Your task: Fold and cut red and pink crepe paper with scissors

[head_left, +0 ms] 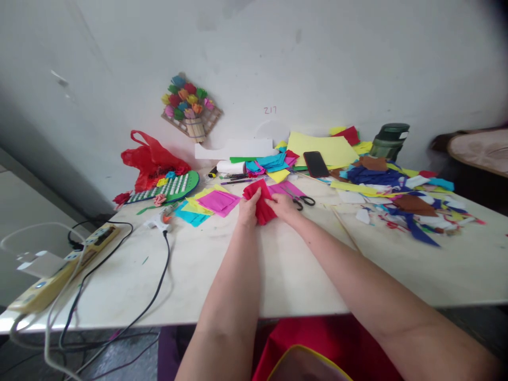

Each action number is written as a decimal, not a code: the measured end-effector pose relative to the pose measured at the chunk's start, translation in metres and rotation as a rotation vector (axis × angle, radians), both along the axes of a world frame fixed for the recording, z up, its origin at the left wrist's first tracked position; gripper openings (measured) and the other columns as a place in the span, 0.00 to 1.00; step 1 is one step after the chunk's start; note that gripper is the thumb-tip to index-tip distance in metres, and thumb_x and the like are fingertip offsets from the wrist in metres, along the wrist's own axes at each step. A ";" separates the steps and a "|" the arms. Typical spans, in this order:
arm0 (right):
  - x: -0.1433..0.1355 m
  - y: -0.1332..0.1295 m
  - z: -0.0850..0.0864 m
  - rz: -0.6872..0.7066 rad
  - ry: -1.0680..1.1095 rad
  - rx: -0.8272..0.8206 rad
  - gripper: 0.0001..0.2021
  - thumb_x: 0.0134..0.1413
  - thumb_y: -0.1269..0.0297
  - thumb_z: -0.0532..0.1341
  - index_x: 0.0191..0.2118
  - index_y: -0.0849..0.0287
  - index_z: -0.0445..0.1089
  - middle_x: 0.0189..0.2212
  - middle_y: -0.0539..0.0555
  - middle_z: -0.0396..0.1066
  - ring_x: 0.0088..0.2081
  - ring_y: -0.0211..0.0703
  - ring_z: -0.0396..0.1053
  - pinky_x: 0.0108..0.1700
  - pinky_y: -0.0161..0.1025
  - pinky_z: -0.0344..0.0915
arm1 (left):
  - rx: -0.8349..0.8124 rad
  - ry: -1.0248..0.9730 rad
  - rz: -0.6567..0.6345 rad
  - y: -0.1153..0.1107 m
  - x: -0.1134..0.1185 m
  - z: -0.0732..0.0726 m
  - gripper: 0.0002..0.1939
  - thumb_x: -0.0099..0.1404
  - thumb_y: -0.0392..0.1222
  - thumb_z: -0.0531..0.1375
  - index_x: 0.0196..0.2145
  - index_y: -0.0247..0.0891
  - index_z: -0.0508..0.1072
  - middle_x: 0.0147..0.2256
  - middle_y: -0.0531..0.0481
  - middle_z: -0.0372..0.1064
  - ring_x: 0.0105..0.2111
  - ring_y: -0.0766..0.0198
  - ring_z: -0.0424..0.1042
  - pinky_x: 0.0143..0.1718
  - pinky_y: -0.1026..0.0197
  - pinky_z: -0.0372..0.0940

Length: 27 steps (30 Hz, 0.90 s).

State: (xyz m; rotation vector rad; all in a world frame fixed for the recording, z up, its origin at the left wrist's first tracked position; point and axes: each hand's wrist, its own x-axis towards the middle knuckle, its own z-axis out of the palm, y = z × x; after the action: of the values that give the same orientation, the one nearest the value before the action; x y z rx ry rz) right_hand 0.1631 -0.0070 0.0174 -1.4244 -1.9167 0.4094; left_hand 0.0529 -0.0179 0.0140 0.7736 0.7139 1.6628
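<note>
Between my two hands, a stack of red paper pieces (263, 205) is held just above the table. My left hand (249, 208) grips its left side, thumb on top. On the right edge, my right hand (282, 205) pinches the red paper with thumb and fingers. Scissors (302, 201) with black handles lie just right of my right hand, partly on a pink paper sheet (286, 189). Left of my left hand are stacked pink squares (219, 202), with yellow paper (194, 205) and blue paper (192, 214) partly beneath them.
A glue gun (159, 219) with a black cord lies left, near a power strip (59, 272). Coloured scraps (413, 203) are heaped at right, by a dark bottle (389, 142). A phone (315, 164) rests at the back. A thin stick (346, 228) lies right of my arms.
</note>
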 end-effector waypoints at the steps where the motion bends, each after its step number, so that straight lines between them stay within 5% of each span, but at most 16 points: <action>1: 0.000 0.001 -0.001 -0.034 -0.025 0.025 0.13 0.49 0.57 0.54 0.20 0.58 0.61 0.17 0.48 0.59 0.22 0.37 0.55 0.25 0.34 0.48 | 0.010 0.005 -0.006 0.000 0.000 -0.001 0.18 0.44 0.43 0.67 0.33 0.34 0.70 0.30 0.47 0.71 0.30 0.61 0.72 0.38 0.56 0.66; 11: 0.016 0.003 0.007 -0.316 0.004 0.091 0.15 0.56 0.57 0.49 0.29 0.59 0.67 0.25 0.54 0.68 0.27 0.41 0.59 0.27 0.35 0.48 | -0.050 0.058 0.040 0.014 -0.008 -0.010 0.19 0.41 0.42 0.69 0.31 0.31 0.72 0.28 0.43 0.72 0.29 0.59 0.72 0.35 0.56 0.67; 20: 0.017 0.000 0.008 -0.325 0.015 0.127 0.16 0.56 0.57 0.48 0.30 0.59 0.69 0.26 0.55 0.69 0.27 0.41 0.60 0.27 0.35 0.48 | -0.095 0.125 0.201 0.019 -0.007 -0.010 0.17 0.44 0.48 0.66 0.25 0.32 0.70 0.20 0.50 0.69 0.21 0.65 0.69 0.27 0.63 0.64; 27: 0.018 0.003 0.005 -0.306 0.022 0.165 0.16 0.56 0.56 0.49 0.29 0.59 0.68 0.25 0.55 0.68 0.27 0.42 0.60 0.28 0.35 0.49 | -0.043 0.116 0.241 0.018 -0.008 -0.009 0.19 0.48 0.55 0.61 0.26 0.34 0.69 0.23 0.51 0.69 0.25 0.65 0.69 0.27 0.65 0.62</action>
State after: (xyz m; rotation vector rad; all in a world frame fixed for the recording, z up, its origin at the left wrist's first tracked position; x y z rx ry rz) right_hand 0.1810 -0.0036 0.0219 -1.5616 -1.6376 0.1188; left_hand 0.0448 0.0005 0.0045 0.7820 0.9520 1.8220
